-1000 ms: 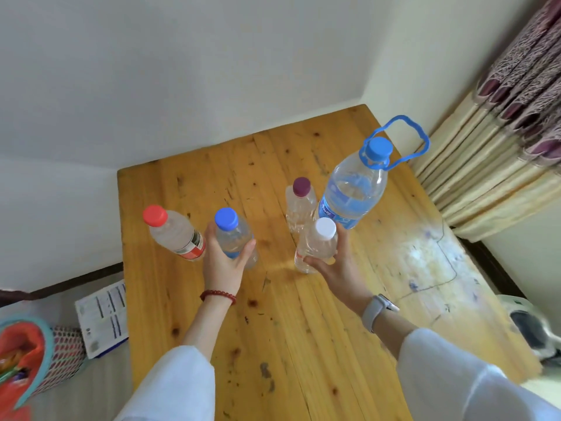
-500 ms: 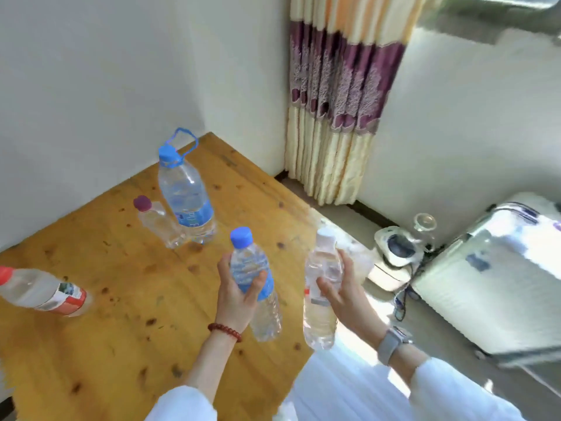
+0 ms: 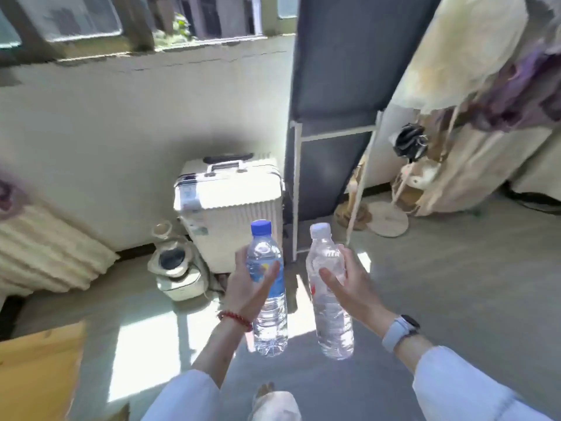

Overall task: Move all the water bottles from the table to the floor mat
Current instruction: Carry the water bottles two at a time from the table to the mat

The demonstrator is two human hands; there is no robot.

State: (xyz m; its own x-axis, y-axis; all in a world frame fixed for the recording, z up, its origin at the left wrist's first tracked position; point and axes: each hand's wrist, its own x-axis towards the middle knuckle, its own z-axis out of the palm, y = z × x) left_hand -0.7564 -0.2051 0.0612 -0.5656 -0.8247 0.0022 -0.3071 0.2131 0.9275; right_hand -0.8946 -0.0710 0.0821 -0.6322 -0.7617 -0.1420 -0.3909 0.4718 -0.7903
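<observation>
My left hand (image 3: 249,287) grips a clear water bottle with a blue cap and blue label (image 3: 268,317), held upright in the air over the floor. My right hand (image 3: 352,284) grips a second clear bottle with a white cap (image 3: 332,323), also upright, a short gap to the right of the first. Only one corner of the wooden table (image 3: 36,369) shows, at the lower left. The other bottles and the floor mat are out of view.
A white ribbed suitcase (image 3: 227,205) stands against the wall ahead, with a small white appliance (image 3: 176,268) on the floor to its left. A grey panel on a white frame (image 3: 328,147) leans to the right. Draped fabric (image 3: 473,117) hangs at the far right. Grey floor (image 3: 455,284) lies below.
I have turned right, away from the table; both bottles came along in my hands and now hang over the floor. The other bottles on the table have left the view.
</observation>
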